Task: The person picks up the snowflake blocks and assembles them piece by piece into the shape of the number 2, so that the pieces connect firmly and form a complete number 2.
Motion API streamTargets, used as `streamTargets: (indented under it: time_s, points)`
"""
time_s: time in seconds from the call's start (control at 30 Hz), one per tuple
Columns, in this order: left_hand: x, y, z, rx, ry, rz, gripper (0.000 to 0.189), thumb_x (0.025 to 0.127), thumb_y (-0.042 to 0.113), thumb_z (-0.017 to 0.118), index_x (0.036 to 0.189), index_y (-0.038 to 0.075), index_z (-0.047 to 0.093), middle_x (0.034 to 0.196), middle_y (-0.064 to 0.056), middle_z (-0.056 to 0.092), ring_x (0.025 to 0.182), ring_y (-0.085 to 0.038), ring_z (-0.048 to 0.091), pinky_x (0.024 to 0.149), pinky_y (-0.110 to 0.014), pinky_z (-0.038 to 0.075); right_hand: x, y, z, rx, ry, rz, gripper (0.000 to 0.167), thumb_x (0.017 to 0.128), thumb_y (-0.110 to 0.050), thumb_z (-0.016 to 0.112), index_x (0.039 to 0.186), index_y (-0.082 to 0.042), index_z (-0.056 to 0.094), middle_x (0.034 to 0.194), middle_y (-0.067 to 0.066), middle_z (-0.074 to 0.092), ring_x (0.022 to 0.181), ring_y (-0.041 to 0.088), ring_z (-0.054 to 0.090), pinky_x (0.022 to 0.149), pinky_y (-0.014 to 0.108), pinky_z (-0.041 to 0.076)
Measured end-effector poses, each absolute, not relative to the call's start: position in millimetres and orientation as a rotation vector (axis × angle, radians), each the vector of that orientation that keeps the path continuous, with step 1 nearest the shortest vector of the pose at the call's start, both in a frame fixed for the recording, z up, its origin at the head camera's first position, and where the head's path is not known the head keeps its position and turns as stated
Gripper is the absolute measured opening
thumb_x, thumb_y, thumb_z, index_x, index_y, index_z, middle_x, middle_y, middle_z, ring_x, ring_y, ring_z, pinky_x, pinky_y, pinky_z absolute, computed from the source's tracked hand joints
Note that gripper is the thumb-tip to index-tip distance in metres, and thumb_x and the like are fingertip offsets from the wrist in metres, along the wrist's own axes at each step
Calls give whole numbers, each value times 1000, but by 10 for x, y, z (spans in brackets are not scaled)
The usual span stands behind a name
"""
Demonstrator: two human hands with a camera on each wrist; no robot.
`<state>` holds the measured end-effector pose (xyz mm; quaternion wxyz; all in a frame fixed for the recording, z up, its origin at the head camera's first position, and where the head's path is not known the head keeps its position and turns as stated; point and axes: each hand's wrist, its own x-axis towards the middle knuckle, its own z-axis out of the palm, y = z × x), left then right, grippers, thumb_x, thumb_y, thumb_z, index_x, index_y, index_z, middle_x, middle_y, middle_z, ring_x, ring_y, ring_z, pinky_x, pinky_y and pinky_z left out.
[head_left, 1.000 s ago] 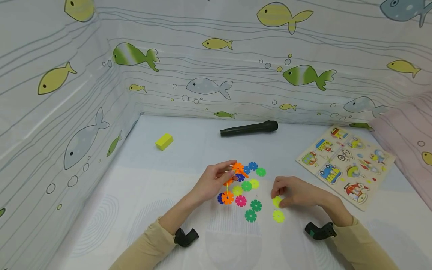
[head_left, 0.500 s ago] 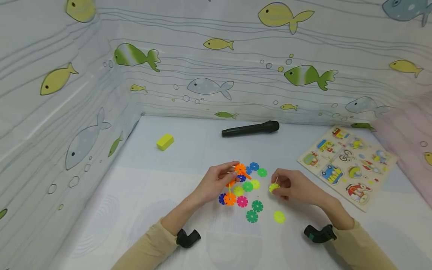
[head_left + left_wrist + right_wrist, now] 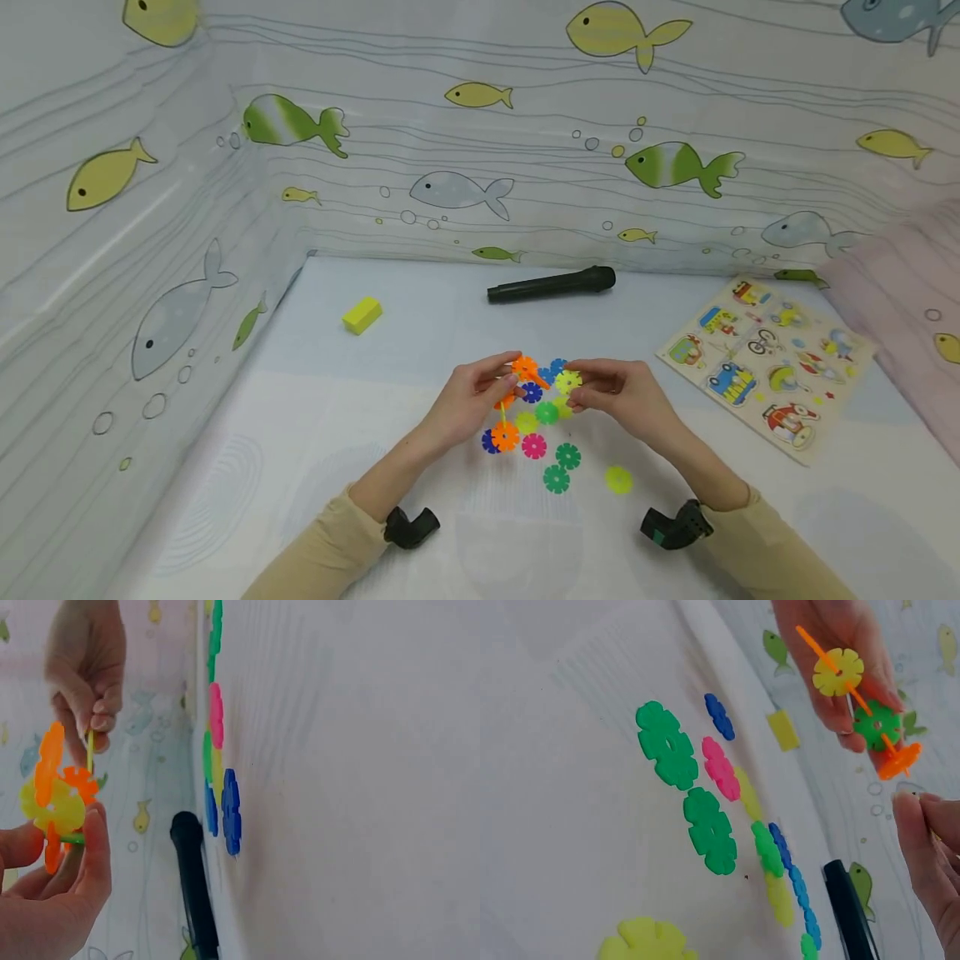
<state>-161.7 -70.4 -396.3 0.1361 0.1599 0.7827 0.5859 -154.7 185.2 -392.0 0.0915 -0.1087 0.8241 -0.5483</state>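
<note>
Your left hand (image 3: 468,402) pinches an assembly of interlocked notched discs (image 3: 52,810); your right hand (image 3: 628,397) pinches a yellow disc (image 3: 568,382) near it, both raised above the table (image 3: 420,325) bearing loose discs (image 3: 534,447).

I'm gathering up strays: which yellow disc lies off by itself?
The yellow disc lowest in the head view, right of two green discs; the other yellow discs are clustered or held.

Around the snowflake discs (image 3: 547,413) clustered on the table (image 3: 337,417), the microphone (image 3: 551,286) lies at twelve o'clock, the puzzle board (image 3: 762,373) between two and three, a single disc (image 3: 618,480) at four and the block (image 3: 362,317) at ten.
</note>
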Motion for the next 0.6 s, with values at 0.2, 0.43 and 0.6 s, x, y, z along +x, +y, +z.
streamTargets:
  time_s: [0.2,0.43,0.6]
  points:
    - [-1622,-715,-3957,452,2264,1716,44,104,18,55,147,14,51,125,-15,67,108,-25,70,99,-37,54,-1564,1863,-3980,-297,2356,-1636,42,91,-10,73,130,-1,63,93,12,75,85,24,75,82,26,60]
    - [-1617,-708,-3961,443,2261,1743,44,103,17,55,146,12,51,123,-20,66,107,-29,70,98,-35,54,-1555,1821,-4010,-369,2291,-1632,40,91,-10,72,128,0,62,91,14,71,83,36,73,76,30,61]
    - [-1608,-705,-3959,428,2266,1737,43,103,18,55,147,14,51,125,-17,66,107,-22,71,99,-35,54,-1547,1808,-4024,-393,2287,-1617,38,92,-10,72,128,-3,62,89,13,69,82,39,72,75,30,61]
